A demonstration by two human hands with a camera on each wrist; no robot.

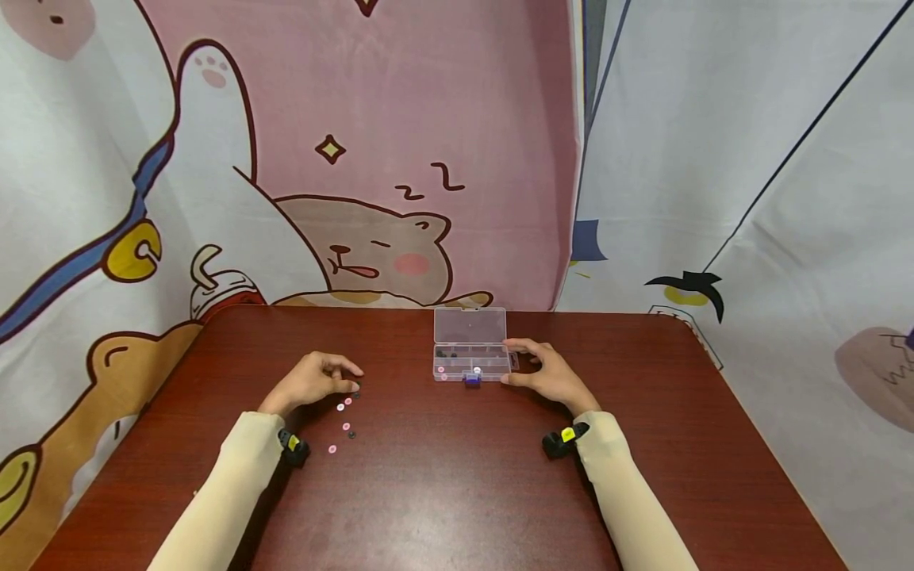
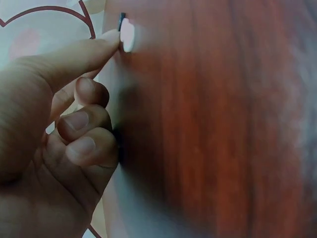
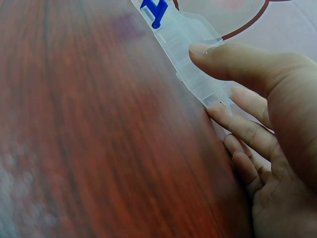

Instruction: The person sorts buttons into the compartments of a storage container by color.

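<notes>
Dark bits (image 1: 439,354) indistinct inside plastic box (image 1: 471,344)

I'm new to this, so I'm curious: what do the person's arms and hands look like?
The left hand and right hand are ungloved. A plain, long cream cloth left sleeve and matching right sleeve cover the arms. Each wrist carries a small black device with a bright yellow patch.

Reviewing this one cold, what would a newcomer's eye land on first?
Probably the large pink-and-white cartoon-printed fabric behind the reddish-brown wood-grain table. Next, the open, clear plastic compartment box toward the table's far side. Then the small, round pink and dark pieces strewn left of it.
</notes>
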